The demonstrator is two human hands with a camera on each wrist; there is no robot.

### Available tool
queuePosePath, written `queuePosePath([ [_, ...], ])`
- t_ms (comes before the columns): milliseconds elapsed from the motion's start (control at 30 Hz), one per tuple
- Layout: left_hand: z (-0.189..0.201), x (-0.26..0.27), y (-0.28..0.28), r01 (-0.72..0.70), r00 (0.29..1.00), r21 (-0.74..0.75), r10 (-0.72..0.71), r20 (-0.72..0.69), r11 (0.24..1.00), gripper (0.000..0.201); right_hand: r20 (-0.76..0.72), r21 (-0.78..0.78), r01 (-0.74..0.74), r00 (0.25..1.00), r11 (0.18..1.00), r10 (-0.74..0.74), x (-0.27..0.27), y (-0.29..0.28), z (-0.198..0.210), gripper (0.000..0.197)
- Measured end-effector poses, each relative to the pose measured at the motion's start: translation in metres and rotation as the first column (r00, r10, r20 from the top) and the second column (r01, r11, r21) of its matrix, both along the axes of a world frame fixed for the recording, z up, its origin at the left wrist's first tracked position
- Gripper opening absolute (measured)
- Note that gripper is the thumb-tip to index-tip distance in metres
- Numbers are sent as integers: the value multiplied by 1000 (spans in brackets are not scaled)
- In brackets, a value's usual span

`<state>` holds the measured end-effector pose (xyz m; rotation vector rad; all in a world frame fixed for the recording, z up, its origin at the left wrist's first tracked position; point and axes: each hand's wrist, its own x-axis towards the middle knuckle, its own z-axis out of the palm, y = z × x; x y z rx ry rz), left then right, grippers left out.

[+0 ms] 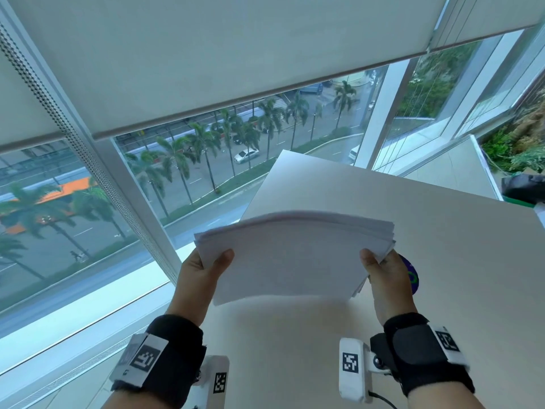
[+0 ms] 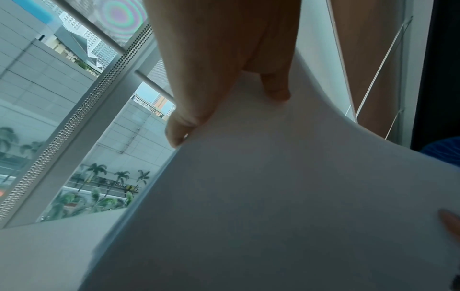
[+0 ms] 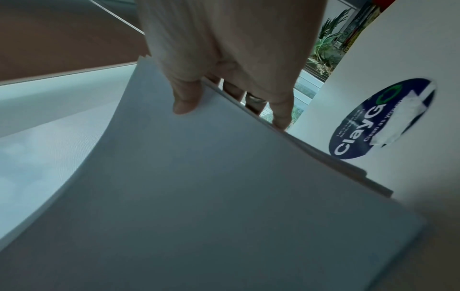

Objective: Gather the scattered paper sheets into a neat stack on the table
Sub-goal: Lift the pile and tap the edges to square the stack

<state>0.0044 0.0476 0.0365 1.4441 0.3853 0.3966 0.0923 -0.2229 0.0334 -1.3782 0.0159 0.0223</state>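
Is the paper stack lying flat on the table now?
No, both hands hold the paper stack lifted above the table.

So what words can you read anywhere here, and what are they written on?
"ClayG": large white letters on the round dark blue sticker stuck to the white table.
"Clean as you": smaller white line on the same sticker; its end is hidden by a torn white patch.
A tiny line along the sticker's edge is too small to read.
The stack of white paper sheets shows no writing.
The black-and-white square wrist tags show patterns, not words.
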Motion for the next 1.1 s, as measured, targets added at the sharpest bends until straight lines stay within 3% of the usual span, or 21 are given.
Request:
queuePosePath([
  [100,-1,1,3,-4,1000,-57,6,20,998,47,-28,24,-26,999,999,27,1,-2,-3,11],
  [167,-2,2,5,14,999,-83,-12,32,996,57,-20,19,-45,999,999,46,2,-5,-6,53],
  [233,-5,3,7,31,999,-104,-28,27,994,55,-27,21,-27,999,999,28,4,-6,-8,79],
  [400,-24,3,5,11,997,-122,-21,-74,992,35,-84,69,-139,986,988,145,4,-4,-17,87],
  [467,-29,4,1,-20,996,-141,8,-89,990,34,-153,24,-143,978,989,145,3,-2,-24,75],
  [567,-27,9,-5,-39,997,-130,29,-77,991,31,-234,-37,-100,968,994,89,5,-1,-32,6],
  [733,-14,15,-11,-33,999,-102,34,4,994,27,-227,-63,13,973,998,-27,7,-2,-34,33],
  [833,-13,17,-7,-40,999,-106,40,-3,994,34,-194,-92,37,980,995,-54,3,-2,-27,51],
  [933,-19,14,-5,-45,998,-118,41,-38,992,44,-163,-33,38,986,999,-43,-3,-3,-22,33],
  [1100,-25,10,3,6,997,-97,-14,-74,995,40,-97,-13,-28,995,1000,26,2,-7,-19,5],
])
